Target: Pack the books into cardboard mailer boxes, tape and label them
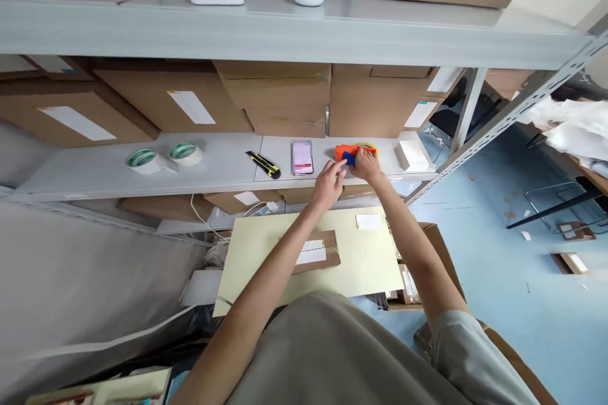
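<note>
On the middle shelf lies an orange and blue tape dispenser (pixel 340 152) with a yellow ring behind it. My right hand (pixel 367 164) is closed over the right part of it, covering much of its body. My left hand (pixel 329 186) is at the shelf's front edge, fingers partly stretched, fingertips close to the blue part; whether they touch it I cannot tell. Left of the dispenser lies a phone (pixel 303 157) with a lit screen, and beyond it a black and yellow box cutter (pixel 264 164). A white box (pixel 412 155) sits right of my right hand.
Two tape rolls (pixel 185 154) lie further left on the shelf (pixel 223 150). Cardboard boxes (pixel 375 104) line its back. Below, a taped carton (pixel 336 252) and a white label (pixel 368 221) lie on a pale yellow board (pixel 365 266). A metal upright (pixel 503 120) stands at right.
</note>
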Motion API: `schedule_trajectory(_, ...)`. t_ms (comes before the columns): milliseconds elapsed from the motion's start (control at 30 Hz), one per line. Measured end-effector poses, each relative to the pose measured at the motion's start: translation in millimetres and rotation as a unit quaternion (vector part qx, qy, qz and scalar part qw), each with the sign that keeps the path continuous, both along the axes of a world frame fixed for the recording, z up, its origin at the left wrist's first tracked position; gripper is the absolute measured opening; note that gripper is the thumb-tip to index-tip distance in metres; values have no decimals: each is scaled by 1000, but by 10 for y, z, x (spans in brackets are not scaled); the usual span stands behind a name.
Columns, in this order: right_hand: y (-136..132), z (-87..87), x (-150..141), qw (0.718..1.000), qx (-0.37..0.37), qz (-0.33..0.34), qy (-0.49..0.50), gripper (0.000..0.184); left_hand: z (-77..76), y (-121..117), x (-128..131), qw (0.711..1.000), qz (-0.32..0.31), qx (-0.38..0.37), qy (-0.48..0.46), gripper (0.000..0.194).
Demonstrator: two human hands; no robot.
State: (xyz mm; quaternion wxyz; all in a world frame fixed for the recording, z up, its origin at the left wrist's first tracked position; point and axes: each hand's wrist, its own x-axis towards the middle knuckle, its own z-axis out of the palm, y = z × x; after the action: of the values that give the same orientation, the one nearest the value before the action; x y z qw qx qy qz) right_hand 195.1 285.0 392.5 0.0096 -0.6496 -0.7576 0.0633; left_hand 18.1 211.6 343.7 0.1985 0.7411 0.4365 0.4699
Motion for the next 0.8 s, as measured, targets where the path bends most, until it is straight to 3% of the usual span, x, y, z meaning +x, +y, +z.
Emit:
schedule_trajectory(133,-52,-37,13,1000,-10,-17,6,50,-205,-155,23,998,-23,-48,-37,42)
schedule_trajectory(267,-585,-242,64,979,21,-27,199,55,-501,-707,-218,978,-9,-144,-152,43)
schedule_trajectory(333,-998,-409,6,931,-2,1,365,63,-601,-1080,-324,959,17,-184,-213,42)
schedule_trajectory(400,-1432,-584,-131,851,-84,26,518,72,-651,-1450,-410,944,55,-200,-255,43)
schedule_trajectory(467,-1821,-733,-327,786,-156,20,597,78,-659,-1771,-493,934,103,-203,-276,45)
schedule_trajectory(533,-2120,-835,-539,756,-191,3,626,80,-640,-2028,-587,927,144,-210,-274,47)
schedule_trajectory(667,-2452,-916,-861,756,-225,-5,615,81,-569,-2395,-788,928,177,-243,-222,47)
schedule_trajectory(800,-2586,-944,-985,794,-256,4,551,80,-506,-2636,-940,938,162,-249,-178,43)
